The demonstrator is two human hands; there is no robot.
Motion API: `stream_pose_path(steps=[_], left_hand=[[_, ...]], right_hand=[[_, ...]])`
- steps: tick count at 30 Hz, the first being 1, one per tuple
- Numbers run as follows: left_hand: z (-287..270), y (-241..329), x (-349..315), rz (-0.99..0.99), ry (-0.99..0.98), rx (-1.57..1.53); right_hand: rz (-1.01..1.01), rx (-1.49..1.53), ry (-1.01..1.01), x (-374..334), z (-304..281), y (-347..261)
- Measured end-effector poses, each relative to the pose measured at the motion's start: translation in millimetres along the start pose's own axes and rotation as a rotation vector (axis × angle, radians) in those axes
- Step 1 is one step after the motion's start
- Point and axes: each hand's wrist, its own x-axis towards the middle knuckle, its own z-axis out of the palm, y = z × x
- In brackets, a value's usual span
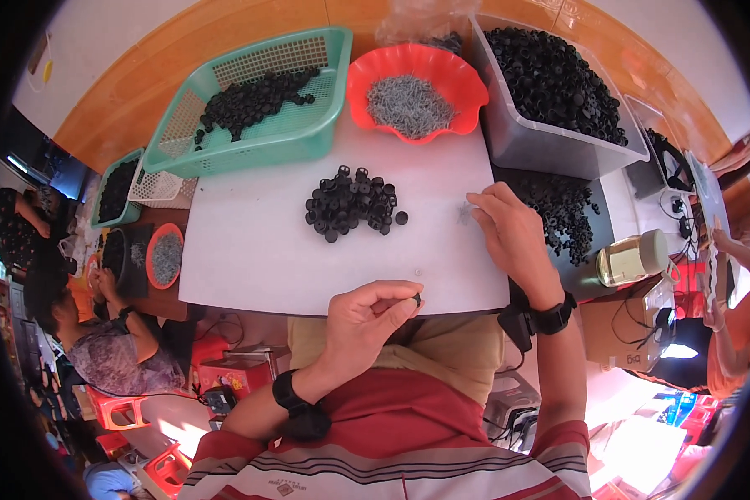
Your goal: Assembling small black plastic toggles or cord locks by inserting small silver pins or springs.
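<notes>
Near the front edge of the white table top (250,250), my left hand (362,325) pinches a small black round part (417,298) between thumb and fingertips. My right hand (512,237) reaches over the table's right side. Its bent fingertips, slightly apart, are beside a little cluster of clear-grey pieces (464,213); I see nothing held in them. In the middle lies a heap of black round parts (350,204), with one loose black part (402,217) at its right. A tiny pale piece (418,272) rests just beyond my left fingertips.
Along the back stand a green basket (250,160) of black parts, a red scalloped bowl (467,87) of grey pieces and a grey bin (550,154) full of black parts. More black parts (567,221) and a lidded jar (629,260) are at right. Another person (121,346) sits at left.
</notes>
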Motion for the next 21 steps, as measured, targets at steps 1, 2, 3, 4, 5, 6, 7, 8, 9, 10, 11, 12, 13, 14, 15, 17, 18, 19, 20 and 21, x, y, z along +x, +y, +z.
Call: stream_pose_path(steps=[1, 2, 3, 4, 5, 6, 7, 8, 9, 10, 11, 12, 13, 14, 15, 17, 18, 19, 20, 21], left_hand=[[-1, 1, 0, 0.002, 0.001, 0.015], [-1, 2, 0, 0.004, 0.003, 0.031], [-2, 2, 1, 0.008, 0.002, 0.026], [-3, 3, 0, 0.003, 0.007, 0.035], [-4, 3, 0, -0.002, 0.012, 0.043], [-5, 2, 0, 0.000, 0.012, 0.040], [-6, 1, 0, 0.001, 0.009, 0.026], [-7, 0, 0, 0.001, 0.006, 0.013], [-7, 1, -1, 0.002, 0.006, 0.011], [-7, 2, -1, -0.012, 0.007, 0.010], [-7, 3, -1, -0.027, 0.007, 0.008], [-7, 2, 0, -0.025, 0.008, 0.007], [-8, 2, 0, -0.016, 0.000, 0.006], [-8, 2, 1, -0.007, -0.007, 0.005], [-8, 2, 1, -0.007, -0.007, 0.005], [-7, 2, 1, 0.000, -0.008, 0.017], [-7, 3, 1, 0.000, -0.008, 0.017], [-8, 3, 1, 0.002, -0.008, 0.021], [-8, 4, 0, 0.004, -0.008, 0.026], [-8, 4, 0, 0.004, -0.007, 0.027]], right_hand=[[-0.003, -0.005, 0.000, 3, -1, 0], [-0.021, 0.002, -0.016, 7, -1, 0], [-0.038, 0.010, -0.033, 10, -2, 0], [-0.040, 0.007, -0.034, 12, -2, -1], [-0.048, -0.007, -0.070, 14, -3, -2], [-0.055, -0.020, -0.106, 17, -4, -2], [-0.058, -0.022, -0.107, 19, -5, -1], [-0.066, -0.046, -0.156, 21, -7, 0], [-0.073, -0.070, -0.204, 23, -8, 0], [-0.076, -0.072, -0.205, 25, -9, 1], [-0.063, -0.092, -0.252, 27, -9, 1], [-0.050, -0.112, -0.299, 28, -9, 1], [-0.051, -0.113, -0.298, 28, -9, 2], [-0.062, -0.113, -0.293, 28, -9, 3], [-0.074, -0.113, -0.288, 28, -8, 4], [-0.064, -0.135, -0.304, 26, -6, 8], [-0.054, -0.157, -0.319, 25, -6, 9], [-0.055, -0.156, -0.319, 24, -7, 10], [-0.068, -0.141, -0.302, 22, -7, 10], [-0.080, -0.127, -0.284, 20, -8, 10]])
